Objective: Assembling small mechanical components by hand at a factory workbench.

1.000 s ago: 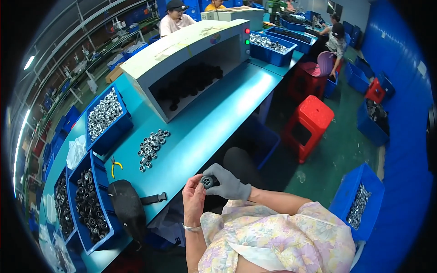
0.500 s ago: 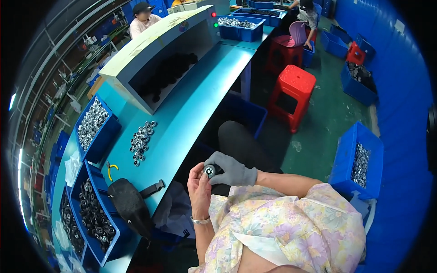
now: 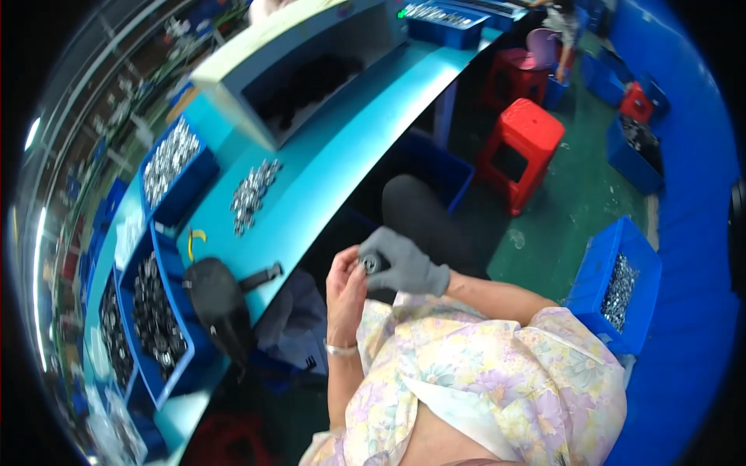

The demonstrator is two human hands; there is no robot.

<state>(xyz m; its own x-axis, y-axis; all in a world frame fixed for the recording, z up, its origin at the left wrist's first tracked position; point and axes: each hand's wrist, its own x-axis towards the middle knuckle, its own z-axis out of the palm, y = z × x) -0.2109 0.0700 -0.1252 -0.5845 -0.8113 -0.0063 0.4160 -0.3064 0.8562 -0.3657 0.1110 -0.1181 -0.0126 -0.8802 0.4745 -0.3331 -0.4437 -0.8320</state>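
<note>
A small black wheel (image 3: 371,264) with a metal-looking hub is held between my two hands, in front of my torso and off the bench edge. My bare left hand (image 3: 344,299), with a bracelet at the wrist, pinches its left side with thumb and fingertips. On the other side, my right hand (image 3: 408,268) in a grey glove is closed around it, hiding part of the rim. Small shiny metal parts (image 3: 255,196) lie in a loose pile on the teal bench (image 3: 322,167), beyond my left hand.
Left on the bench are yellow-handled pliers (image 3: 197,239), a black pouch (image 3: 214,303) and a blue bin (image 3: 177,303) of black wheels. A pale open-fronted housing (image 3: 256,58) stands farther back. Right of me are a red stool (image 3: 528,128) and a blue bin (image 3: 647,287) of metal parts.
The view has shifted, so the bench and its far items sit higher and blurrier. Both hands keep hold of the wheel, whose hub face is now more shaded.
</note>
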